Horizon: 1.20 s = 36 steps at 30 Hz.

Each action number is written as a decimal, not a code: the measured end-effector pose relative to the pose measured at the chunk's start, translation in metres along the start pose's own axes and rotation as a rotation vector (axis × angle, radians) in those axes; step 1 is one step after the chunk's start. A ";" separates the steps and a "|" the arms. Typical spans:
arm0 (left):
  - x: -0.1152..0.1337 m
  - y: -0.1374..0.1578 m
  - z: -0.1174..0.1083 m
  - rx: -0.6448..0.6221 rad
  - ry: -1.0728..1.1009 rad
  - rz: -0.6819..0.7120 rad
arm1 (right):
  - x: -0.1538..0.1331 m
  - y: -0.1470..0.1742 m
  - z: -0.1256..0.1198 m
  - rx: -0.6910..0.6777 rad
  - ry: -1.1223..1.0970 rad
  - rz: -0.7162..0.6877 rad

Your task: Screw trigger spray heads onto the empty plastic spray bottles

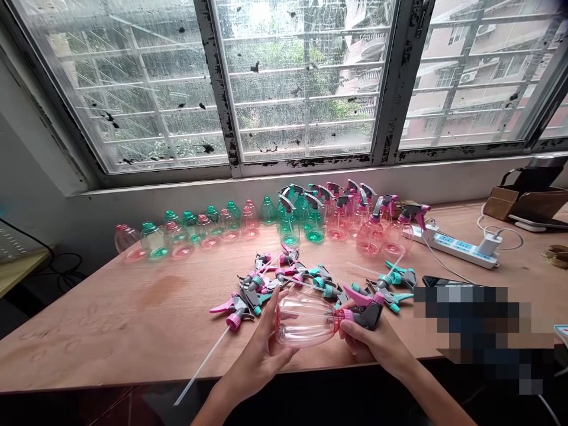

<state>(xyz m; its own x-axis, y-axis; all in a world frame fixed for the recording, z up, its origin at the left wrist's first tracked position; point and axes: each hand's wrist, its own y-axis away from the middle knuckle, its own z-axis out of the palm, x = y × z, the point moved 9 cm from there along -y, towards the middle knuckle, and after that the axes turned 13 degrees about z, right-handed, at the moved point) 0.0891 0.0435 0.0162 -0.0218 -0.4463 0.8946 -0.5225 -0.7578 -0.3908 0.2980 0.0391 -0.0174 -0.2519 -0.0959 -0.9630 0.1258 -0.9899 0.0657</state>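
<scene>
A clear pink spray bottle lies on its side in the air above the table's front edge. My left hand is wrapped round its base. At its neck, my right hand grips the pink collar of the grey and pink spray head, whose tube runs inside the bottle. Just behind, loose trigger spray heads in pink, green and grey lie in a pile. One pink spray head lies left of my left hand, its white tube sticking out past the table edge.
Open pink and green bottles stand at the back left, and bottles with spray heads at the back centre. To the right are a white power strip with cables, a dark phone and a brown box. A window runs behind the table.
</scene>
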 end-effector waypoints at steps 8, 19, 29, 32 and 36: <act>0.001 0.001 -0.001 0.005 -0.009 -0.034 | 0.000 -0.001 0.000 -0.010 -0.008 -0.005; -0.005 0.002 0.001 -0.026 0.038 -0.101 | -0.003 0.003 0.002 0.004 -0.019 0.004; -0.002 0.001 0.001 -0.005 0.023 -0.042 | -0.001 0.001 -0.001 -0.007 -0.021 -0.020; -0.005 0.002 0.001 -0.009 0.072 -0.089 | 0.001 0.001 -0.002 -0.020 -0.010 -0.019; -0.002 0.001 0.001 -0.023 0.033 -0.025 | 0.000 0.000 -0.004 -0.023 0.003 -0.039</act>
<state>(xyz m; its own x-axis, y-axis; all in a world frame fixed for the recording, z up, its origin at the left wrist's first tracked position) 0.0894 0.0430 0.0132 -0.0361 -0.4113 0.9108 -0.5431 -0.7570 -0.3634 0.3017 0.0397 -0.0186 -0.2543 -0.0574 -0.9654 0.1379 -0.9902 0.0225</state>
